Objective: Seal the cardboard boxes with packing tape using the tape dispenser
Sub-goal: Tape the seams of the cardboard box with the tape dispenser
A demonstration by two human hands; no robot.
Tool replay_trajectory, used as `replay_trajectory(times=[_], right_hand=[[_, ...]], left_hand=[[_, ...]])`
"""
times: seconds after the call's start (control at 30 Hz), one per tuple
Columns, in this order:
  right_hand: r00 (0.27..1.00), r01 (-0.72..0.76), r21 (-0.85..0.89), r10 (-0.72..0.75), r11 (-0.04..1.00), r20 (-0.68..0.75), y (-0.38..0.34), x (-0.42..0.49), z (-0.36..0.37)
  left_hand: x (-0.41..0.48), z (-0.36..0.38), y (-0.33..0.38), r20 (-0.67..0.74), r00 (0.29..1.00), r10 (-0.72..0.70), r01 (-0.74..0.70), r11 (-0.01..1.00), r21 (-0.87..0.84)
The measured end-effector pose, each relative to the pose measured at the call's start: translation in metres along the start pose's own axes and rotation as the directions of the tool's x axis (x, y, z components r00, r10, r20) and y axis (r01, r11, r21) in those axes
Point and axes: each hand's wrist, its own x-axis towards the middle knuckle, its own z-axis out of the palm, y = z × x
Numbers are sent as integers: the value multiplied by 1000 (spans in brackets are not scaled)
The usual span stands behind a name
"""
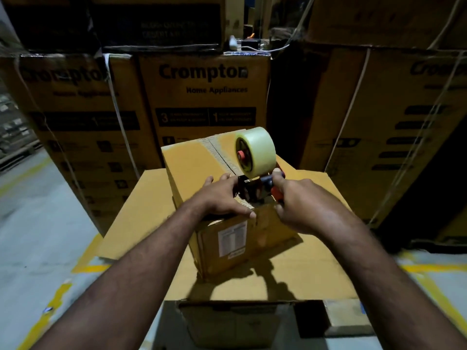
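Gripping the red handle of the tape dispenser [255,189] with the right hand [303,205], fingers curled round it. Pressing flat with the left hand [222,198], fingers straight and spread, on top of the small box [192,162], just left of the dispenser, thumb along the near edge. Holding the dispenser at the near end of the seam [222,152], under the tape roll [255,150]. Facing a seam running straight away from both hands toward the far edge, slightly leftward, already bearing a pale strip. Probably drawing tape along that axis or down over the near face, right hand leading. Resting the small box on a larger carton [141,223]; standing before stacked cartons [204,97].
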Motion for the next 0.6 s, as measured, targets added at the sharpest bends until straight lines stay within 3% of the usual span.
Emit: replay_trajectory(times=[0.3, 0.6], right_hand=[[998, -55, 61, 53, 997, 35, 13, -46, -4], [995, -75, 94, 82, 993, -62, 21, -81, 29]], left_hand=[[-13, 6, 11, 17, 995, 97, -97, 995, -8], [-25, 12, 20, -70, 980, 189, -187, 982, 32]])
